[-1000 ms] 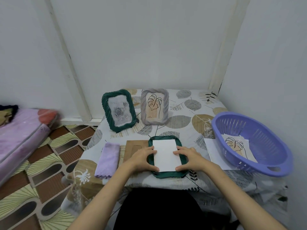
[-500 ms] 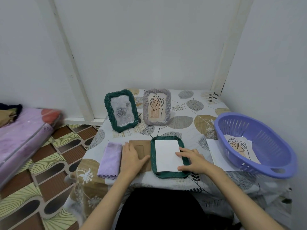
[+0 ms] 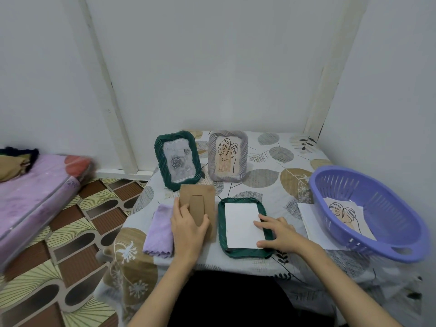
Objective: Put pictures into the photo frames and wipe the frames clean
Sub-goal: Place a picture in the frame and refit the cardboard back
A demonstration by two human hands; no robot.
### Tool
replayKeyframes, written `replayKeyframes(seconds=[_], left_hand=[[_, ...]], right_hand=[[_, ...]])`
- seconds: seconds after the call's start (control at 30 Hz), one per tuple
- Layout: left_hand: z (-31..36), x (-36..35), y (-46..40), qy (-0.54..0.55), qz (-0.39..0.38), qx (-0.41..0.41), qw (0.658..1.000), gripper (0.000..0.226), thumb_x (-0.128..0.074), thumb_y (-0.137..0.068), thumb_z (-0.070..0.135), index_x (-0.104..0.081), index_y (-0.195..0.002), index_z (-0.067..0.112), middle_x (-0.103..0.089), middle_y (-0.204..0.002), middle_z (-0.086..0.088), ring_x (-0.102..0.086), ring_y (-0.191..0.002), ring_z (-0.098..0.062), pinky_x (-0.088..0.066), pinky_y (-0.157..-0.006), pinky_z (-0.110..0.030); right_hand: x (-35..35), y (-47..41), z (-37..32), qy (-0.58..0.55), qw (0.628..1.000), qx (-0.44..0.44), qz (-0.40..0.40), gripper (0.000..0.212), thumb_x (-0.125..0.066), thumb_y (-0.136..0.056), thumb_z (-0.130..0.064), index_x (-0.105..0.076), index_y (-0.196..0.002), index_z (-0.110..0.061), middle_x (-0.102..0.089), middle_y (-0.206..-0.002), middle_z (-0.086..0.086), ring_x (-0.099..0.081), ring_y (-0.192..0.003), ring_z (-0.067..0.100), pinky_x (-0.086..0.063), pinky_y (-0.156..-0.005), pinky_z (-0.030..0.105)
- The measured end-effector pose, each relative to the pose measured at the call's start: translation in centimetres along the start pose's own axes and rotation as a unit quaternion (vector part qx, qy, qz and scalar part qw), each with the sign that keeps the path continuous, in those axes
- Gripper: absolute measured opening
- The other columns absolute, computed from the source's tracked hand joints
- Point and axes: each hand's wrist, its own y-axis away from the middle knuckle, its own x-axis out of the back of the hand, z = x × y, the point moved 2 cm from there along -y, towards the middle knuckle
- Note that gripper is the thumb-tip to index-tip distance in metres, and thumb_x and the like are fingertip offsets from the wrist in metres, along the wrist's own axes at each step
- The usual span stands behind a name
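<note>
A dark green frame (image 3: 221,218) lies face down near the table's front edge, with a white picture back (image 3: 240,223) set inside it. My right hand (image 3: 277,234) rests on the frame's right rim, fingers spread over the paper's edge. My left hand (image 3: 188,228) grips the brown cardboard backing board (image 3: 200,199) and holds it tilted up, just left of the frame. A folded lilac cloth (image 3: 158,230) lies left of that hand. Two filled frames stand at the back: a green one (image 3: 177,159) with a rose and a grey one (image 3: 227,155) with a leaf.
A purple basket (image 3: 382,232) at the right holds a leaf picture (image 3: 344,213) and sits on white paper sheets (image 3: 309,220). The table (image 3: 271,175) has a leaf-patterned cover. Walls close in behind and right. A pink mattress (image 3: 30,199) lies on the patterned floor at left.
My left hand left the green frame, moved left to the cardboard backing and lifted it off the table. My right hand stayed on the frame's right side.
</note>
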Motion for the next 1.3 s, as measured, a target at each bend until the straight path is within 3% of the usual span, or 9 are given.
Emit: replayKeyframes(seconds=[0.17, 0.3, 0.37, 0.43, 0.53, 0.7, 0.77, 0.87, 1.3], left_hand=[[0.7, 0.4, -0.8, 0.119, -0.02, 0.052, 0.991, 0.066, -0.072, -0.075, 0.026, -0.044, -0.133, 0.011, -0.028, -0.147, -0.019, -0.023, -0.138, -0.03, -0.023, -0.113, -0.039], [2.2, -0.2, -1.3, 0.2, -0.069, 0.073, 0.975, 0.069, -0.073, -0.071, 0.034, -0.047, -0.131, 0.014, -0.042, -0.14, -0.012, -0.036, -0.131, -0.024, -0.03, -0.112, -0.039], [3.2, -0.8, -1.5, 0.221, -0.104, 0.071, 0.967, 0.066, -0.075, -0.072, 0.03, -0.048, -0.131, 0.017, -0.044, -0.138, -0.008, -0.041, -0.128, -0.021, -0.033, -0.11, -0.038], [4.3, -1.5, -1.5, 0.232, -0.147, 0.068, 0.959, 0.067, -0.075, -0.072, 0.032, -0.047, -0.131, 0.019, -0.046, -0.135, -0.004, -0.045, -0.124, -0.017, -0.036, -0.109, -0.036], [5.9, -2.2, -1.1, 0.259, -0.226, 0.064, 0.937, 0.066, -0.073, -0.075, 0.037, -0.045, -0.133, 0.021, -0.046, -0.136, 0.0, -0.049, -0.121, -0.017, -0.04, -0.106, -0.04], [5.9, -2.1, -1.2, 0.249, -0.299, 0.033, 0.921, 0.067, -0.069, -0.081, 0.024, -0.038, -0.139, 0.012, -0.049, -0.135, -0.001, -0.052, -0.115, -0.017, -0.044, -0.102, -0.037], [5.2, -2.0, -1.2, 0.198, -0.331, 0.013, 0.923, 0.069, -0.071, -0.079, 0.02, -0.038, -0.138, 0.01, -0.05, -0.132, 0.0, -0.05, -0.116, -0.014, -0.041, -0.102, -0.028], [4.2, -2.0, -1.2, 0.131, -0.359, 0.001, 0.924, 0.071, -0.074, -0.075, 0.023, -0.041, -0.137, 0.013, -0.047, -0.139, -0.003, -0.042, -0.129, -0.017, -0.033, -0.108, -0.03], [4.0, -2.1, -1.1, 0.1, -0.377, -0.001, 0.921, 0.076, -0.077, -0.071, 0.017, -0.041, -0.138, 0.014, -0.044, -0.141, -0.005, -0.039, -0.131, -0.019, -0.031, -0.107, -0.029]], right_hand=[[0.2, 0.0, 0.0, -0.016, 1.0, -0.001, -0.002, 0.068, -0.064, -0.081, -0.046, -0.033, -0.141, -0.033, -0.018, -0.153, -0.016, -0.017, -0.137, 0.02, -0.02, -0.11, 0.047], [0.9, 0.1, 0.0, -0.102, 0.992, 0.016, 0.074, 0.063, -0.065, -0.078, -0.047, -0.037, -0.135, -0.041, -0.034, -0.147, -0.01, -0.029, -0.132, 0.023, -0.027, -0.109, 0.049], [1.6, 0.3, -0.8, -0.202, 0.967, 0.034, 0.15, 0.057, -0.064, -0.082, -0.041, -0.041, -0.133, -0.038, -0.049, -0.134, -0.007, -0.047, -0.111, 0.018, -0.041, -0.095, 0.034], [2.1, 0.5, -2.1, -0.315, 0.931, 0.045, 0.178, 0.054, -0.063, -0.086, -0.029, -0.043, -0.136, -0.029, -0.06, -0.118, -0.001, -0.054, -0.087, 0.015, -0.046, -0.077, 0.022], [2.2, 1.0, -3.6, -0.398, 0.899, 0.065, 0.17, 0.055, -0.065, -0.085, -0.017, -0.041, -0.133, -0.027, -0.066, -0.098, 0.002, -0.062, -0.073, 0.015, -0.052, -0.069, 0.02], [2.1, 0.9, -2.3, -0.363, 0.908, 0.019, 0.209, 0.067, -0.073, -0.076, -0.007, -0.044, -0.136, -0.014, -0.059, -0.081, 0.003, -0.059, -0.07, 0.021, -0.055, -0.081, 0.045], [1.8, 0.8, -1.9, -0.353, 0.914, 0.006, 0.2, 0.07, -0.074, -0.075, -0.006, -0.042, -0.137, -0.012, -0.057, -0.082, 0.004, -0.058, -0.068, 0.02, -0.055, -0.079, 0.041], [1.3, 0.9, -2.0, -0.33, 0.924, 0.004, 0.192, 0.07, -0.074, -0.074, -0.005, -0.042, -0.137, -0.012, -0.056, -0.082, 0.005, -0.054, -0.064, 0.017, -0.053, -0.078, 0.039], [0.2, 0.1, -1.1, -0.303, 0.936, -0.022, 0.178, 0.071, -0.075, -0.073, -0.008, -0.043, -0.136, -0.013, -0.054, -0.077, 0.001, -0.051, -0.061, 0.015, -0.051, -0.081, 0.039]])
